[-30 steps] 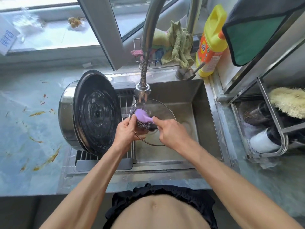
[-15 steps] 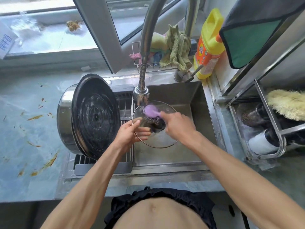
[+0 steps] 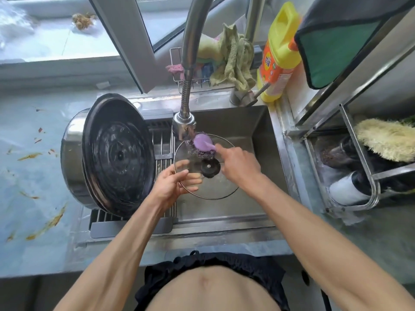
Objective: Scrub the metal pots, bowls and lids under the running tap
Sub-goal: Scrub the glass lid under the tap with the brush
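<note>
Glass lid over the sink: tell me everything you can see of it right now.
The glass lid is a round clear pane with a thin metal rim and a black knob at its centre. It is held tilted over the sink, just below the tap head, with water running onto its upper edge. The left hand grips its left rim, fingers showing through the glass. The right hand presses a purple-handled steel scourer against its upper part. It touches nothing else that I can see.
</note>
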### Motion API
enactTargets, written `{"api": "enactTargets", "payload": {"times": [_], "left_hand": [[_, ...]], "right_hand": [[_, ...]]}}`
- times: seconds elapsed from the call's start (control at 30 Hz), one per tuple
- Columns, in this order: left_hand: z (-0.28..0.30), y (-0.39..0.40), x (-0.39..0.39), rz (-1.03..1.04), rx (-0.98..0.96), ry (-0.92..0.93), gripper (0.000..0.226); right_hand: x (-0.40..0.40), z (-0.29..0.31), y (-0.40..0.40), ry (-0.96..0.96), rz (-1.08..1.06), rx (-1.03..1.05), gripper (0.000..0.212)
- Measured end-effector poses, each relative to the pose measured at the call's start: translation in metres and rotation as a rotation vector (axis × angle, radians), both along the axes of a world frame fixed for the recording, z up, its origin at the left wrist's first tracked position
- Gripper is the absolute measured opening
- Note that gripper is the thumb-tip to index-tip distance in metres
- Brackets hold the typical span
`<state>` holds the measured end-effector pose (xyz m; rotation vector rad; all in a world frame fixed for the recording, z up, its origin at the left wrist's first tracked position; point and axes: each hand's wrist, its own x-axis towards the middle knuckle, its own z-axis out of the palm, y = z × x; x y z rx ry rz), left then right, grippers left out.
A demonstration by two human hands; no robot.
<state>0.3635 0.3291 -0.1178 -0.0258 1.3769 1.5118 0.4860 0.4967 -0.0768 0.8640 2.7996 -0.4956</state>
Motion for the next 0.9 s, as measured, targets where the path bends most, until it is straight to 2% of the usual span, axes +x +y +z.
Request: {"api": "enactTargets", "payload": {"times": [0.1,0.17,0.27,0.37,0.47,0.57,0.67,0.8,0.9], "left_hand": [[0.001,-0.004,-0.006,0.079,-0.011,0.052,0.026],[-0.001,-0.002,-0.008,0.144,-0.028,0.086,0.024],[-0.007,0.006,-0.007,0.223,-0.054,0.117,0.020],[-0.005,0.012,-0.001,0.209,-0.108,0.166,0.024],[0.002,0.008,0.007,0.137,-0.092,0.169,0.030],[0.008,0.002,0.010,0.034,-0.051,0.197,0.025],[0.010,-0.001,0.012,0.054,-0.064,0.207,0.021],[0.010,-0.004,0.008,0.155,-0.072,0.214,0.022],[0.008,0.002,0.003,0.222,-0.084,0.203,0.022]], "right_hand": [[0.016,0.000,0.016,-0.096,-0.071,0.064,0.059],[0.027,0.004,0.006,-0.128,-0.084,0.027,0.060],[0.042,0.016,-0.020,-0.161,-0.057,-0.168,0.055],[0.048,0.020,-0.045,-0.094,0.009,-0.316,0.044],[0.031,0.019,-0.040,0.012,0.024,-0.267,0.039],[0.005,0.013,-0.022,0.053,-0.008,-0.186,0.046],[-0.014,0.010,0.000,0.024,-0.057,-0.087,0.056],[0.004,0.006,0.014,-0.085,-0.109,0.000,0.051],[0.030,0.011,-0.003,-0.131,-0.086,-0.056,0.055]]}}
